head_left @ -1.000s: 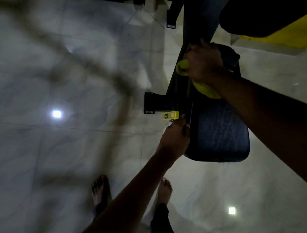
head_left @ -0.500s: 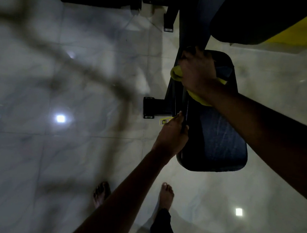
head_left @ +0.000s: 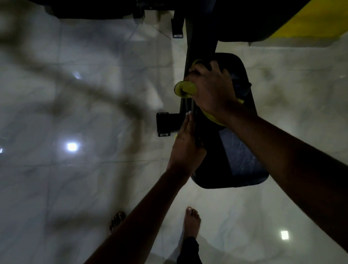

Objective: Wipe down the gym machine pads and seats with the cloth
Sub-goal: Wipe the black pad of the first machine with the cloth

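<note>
A dark blue padded seat (head_left: 240, 159) of a gym machine lies below me, long and rounded at the near end. My right hand (head_left: 213, 88) presses a yellow cloth (head_left: 184, 88) onto the seat's far left part, fingers curled over it; cloth shows at the hand's left and under the wrist. My left hand (head_left: 185, 145) rests along the seat's left edge with fingers stretched forward, thumb against the pad's side.
A black machine post (head_left: 201, 34) rises behind the seat, with a black bracket (head_left: 166, 123) sticking out left. A second dark pad with yellow frame (head_left: 303, 18) sits at top right. Glossy tiled floor (head_left: 78, 186) surrounds; my bare feet (head_left: 192, 221) stand near the seat.
My right hand with the cloth slid toward me and leftward along the seat. My left hand's fingers stretched forward along the seat's edge, covering the small yellow tag.
</note>
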The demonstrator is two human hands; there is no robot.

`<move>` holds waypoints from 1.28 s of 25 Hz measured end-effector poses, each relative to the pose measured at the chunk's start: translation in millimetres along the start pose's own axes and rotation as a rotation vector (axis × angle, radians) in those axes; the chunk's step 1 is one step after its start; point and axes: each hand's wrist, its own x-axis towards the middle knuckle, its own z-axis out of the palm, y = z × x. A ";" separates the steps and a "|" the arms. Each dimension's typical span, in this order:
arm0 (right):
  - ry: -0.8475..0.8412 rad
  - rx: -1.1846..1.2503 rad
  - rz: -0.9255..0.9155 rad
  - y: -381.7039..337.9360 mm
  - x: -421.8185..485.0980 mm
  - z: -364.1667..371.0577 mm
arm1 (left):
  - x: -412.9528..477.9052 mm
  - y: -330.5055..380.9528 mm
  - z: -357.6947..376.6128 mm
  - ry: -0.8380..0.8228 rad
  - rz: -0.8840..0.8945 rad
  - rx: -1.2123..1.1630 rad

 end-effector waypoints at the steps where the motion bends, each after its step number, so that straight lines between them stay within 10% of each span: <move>1: 0.020 0.034 0.057 -1.9 -5.7 3.3 | 2.6 2.5 2.4 0.016 0.044 0.019; 8: 0.287 0.518 0.331 88.4 -78.5 19.2 | 18.0 24.6 10.4 -0.004 0.105 0.128; 18: 0.081 1.269 0.643 141.1 -144.8 50.0 | 77.5 39.8 43.2 0.026 0.143 0.460; 32: -0.001 1.455 0.704 149.5 -132.9 64.8 | 107.7 44.7 29.5 0.072 0.133 0.585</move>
